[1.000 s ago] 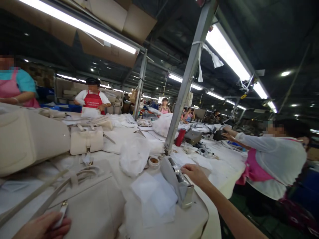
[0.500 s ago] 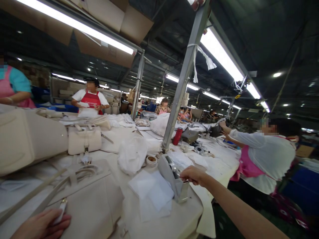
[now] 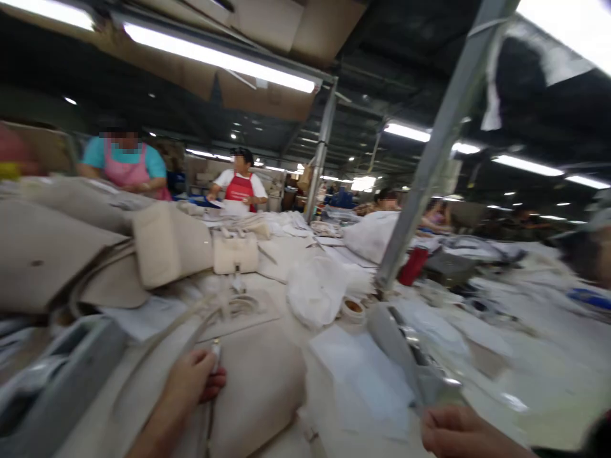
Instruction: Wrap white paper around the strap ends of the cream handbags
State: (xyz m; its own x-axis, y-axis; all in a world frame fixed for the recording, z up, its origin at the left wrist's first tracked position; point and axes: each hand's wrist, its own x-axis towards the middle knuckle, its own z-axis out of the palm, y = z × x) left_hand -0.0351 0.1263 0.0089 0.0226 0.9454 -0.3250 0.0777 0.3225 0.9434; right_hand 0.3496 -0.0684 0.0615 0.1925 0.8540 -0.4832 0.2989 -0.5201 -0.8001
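Note:
My left hand (image 3: 195, 381) is closed, pinching a small white-wrapped tab (image 3: 216, 356) with a gold-coloured tip. The tab lies over a beige handbag (image 3: 267, 375) resting flat on the table, with its strap loop (image 3: 243, 305) behind. At the lower right, my right hand (image 3: 453, 429) has curled fingers, just in front of a grey tape dispenser (image 3: 389, 331). Whether a strip of tape is between those fingers is too blurred to see. White paper sheets (image 3: 358, 375) lie between the handbag and the dispenser.
Another grey dispenser (image 3: 90, 381) stands at the lower left. Beige bags (image 3: 172, 248) are piled behind it. A metal post (image 3: 429, 152) rises from the table beside a plastic bag (image 3: 317, 289), a small round tub (image 3: 353, 310) and a red bottle (image 3: 413, 266). Co-workers stand across the table.
The view has swung left, so things appear farther right. My right hand has come away from the dispenser's front, towards me. My left hand still pinches the tab.

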